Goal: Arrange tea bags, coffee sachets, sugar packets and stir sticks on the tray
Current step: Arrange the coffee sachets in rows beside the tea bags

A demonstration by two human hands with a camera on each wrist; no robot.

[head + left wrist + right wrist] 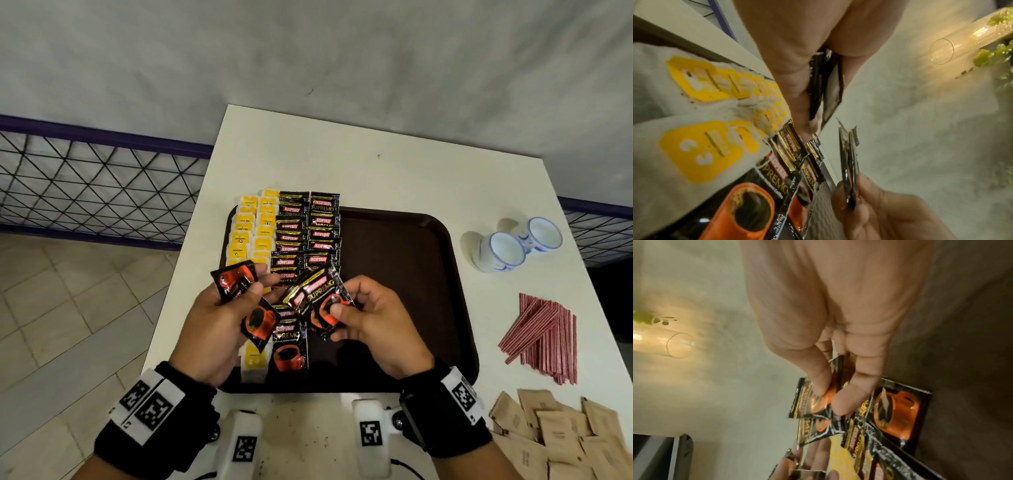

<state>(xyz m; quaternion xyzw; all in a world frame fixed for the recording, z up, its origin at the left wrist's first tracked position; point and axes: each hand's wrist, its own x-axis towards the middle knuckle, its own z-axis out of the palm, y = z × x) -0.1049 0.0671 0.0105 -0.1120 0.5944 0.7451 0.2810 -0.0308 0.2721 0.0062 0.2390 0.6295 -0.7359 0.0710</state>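
Note:
A dark brown tray [404,274] holds two columns of yellow-tagged tea bags [251,228] at its left and two columns of black coffee sachets [308,229] beside them. Above the tray's near left, my left hand [236,301] holds two coffee sachets [234,279] between thumb and fingers. My right hand [346,315] pinches a fanned pair of coffee sachets [318,298]. In the left wrist view the left hand's sachets [828,87] show edge-on. The right wrist view has thumb and finger pinching the sachets [818,400]. Red stir sticks [544,339] and brown sugar packets [561,431] lie on the table, right of the tray.
Two white-and-blue cups [513,246] stand right of the tray's far corner. The white table [342,157] ends at the left over a tiled floor, with a wire fence [85,178] beyond. The tray's right half is bare.

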